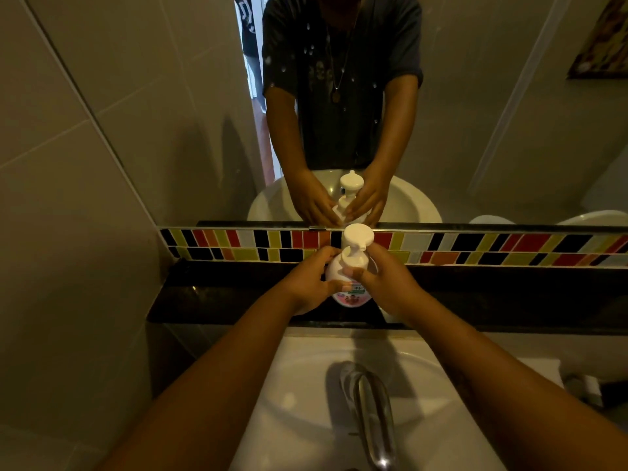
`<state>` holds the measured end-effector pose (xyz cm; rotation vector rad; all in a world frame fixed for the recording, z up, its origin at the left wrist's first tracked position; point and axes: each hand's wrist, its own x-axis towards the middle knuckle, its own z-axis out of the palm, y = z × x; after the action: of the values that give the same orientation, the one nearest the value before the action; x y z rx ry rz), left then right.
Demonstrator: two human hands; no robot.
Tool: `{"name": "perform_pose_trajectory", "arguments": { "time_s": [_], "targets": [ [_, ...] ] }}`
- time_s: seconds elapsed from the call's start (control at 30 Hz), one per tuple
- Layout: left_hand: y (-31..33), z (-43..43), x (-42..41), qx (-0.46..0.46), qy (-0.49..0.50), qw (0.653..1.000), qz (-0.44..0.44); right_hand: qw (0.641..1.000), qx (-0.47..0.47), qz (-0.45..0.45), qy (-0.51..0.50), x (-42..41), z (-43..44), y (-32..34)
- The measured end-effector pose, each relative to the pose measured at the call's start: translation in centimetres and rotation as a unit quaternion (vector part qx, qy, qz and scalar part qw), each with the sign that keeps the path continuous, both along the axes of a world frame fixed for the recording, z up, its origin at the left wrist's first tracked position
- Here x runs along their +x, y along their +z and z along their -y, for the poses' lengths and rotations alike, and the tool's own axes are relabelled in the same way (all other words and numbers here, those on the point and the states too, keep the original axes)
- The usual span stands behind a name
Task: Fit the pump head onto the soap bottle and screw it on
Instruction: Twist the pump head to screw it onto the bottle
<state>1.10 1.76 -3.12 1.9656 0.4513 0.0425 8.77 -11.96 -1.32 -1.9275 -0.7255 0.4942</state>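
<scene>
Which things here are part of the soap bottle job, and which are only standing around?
Part of the job: soap bottle, pump head, left hand, right hand.

Only around: faucet, sink, dark ledge, mirror, coloured tile strip.

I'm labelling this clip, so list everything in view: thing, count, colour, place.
soap bottle: one, white with pink label, on the dark ledge, held between both hands
pump head: one, white, on top of the bottle
ledge: one, black, behind the basin
basin: one, white, below the ledge
tap: one, chrome, over the basin
tile strip: one, multicoloured, under the mirror
mirror: one, above the strip
left hand: one, grip on bottle
right hand: one, at pump collar
</scene>
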Motion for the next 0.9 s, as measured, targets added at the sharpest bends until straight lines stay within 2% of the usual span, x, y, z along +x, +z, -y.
{"name": "perform_pose_trajectory", "arguments": {
  "time_s": [0.33, 0.6, 0.9],
  "targets": [
    [-0.4, 0.1, 0.1, 0.000, 0.008, 1.000, 0.006, 0.995, 0.036, 0.041, -0.084, -1.3, -1.0, -1.4],
    [0.5, 0.3, 0.0, 0.039, -0.012, 0.999, -0.006, 1.000, 0.012, 0.005, 0.000, 0.2, 0.3, 0.9],
    [0.9, 0.3, -0.3, 0.049, -0.017, 0.999, -0.007, 0.975, -0.070, 0.204, 0.054, 0.9, 1.0, 4.7]
  ]
}}
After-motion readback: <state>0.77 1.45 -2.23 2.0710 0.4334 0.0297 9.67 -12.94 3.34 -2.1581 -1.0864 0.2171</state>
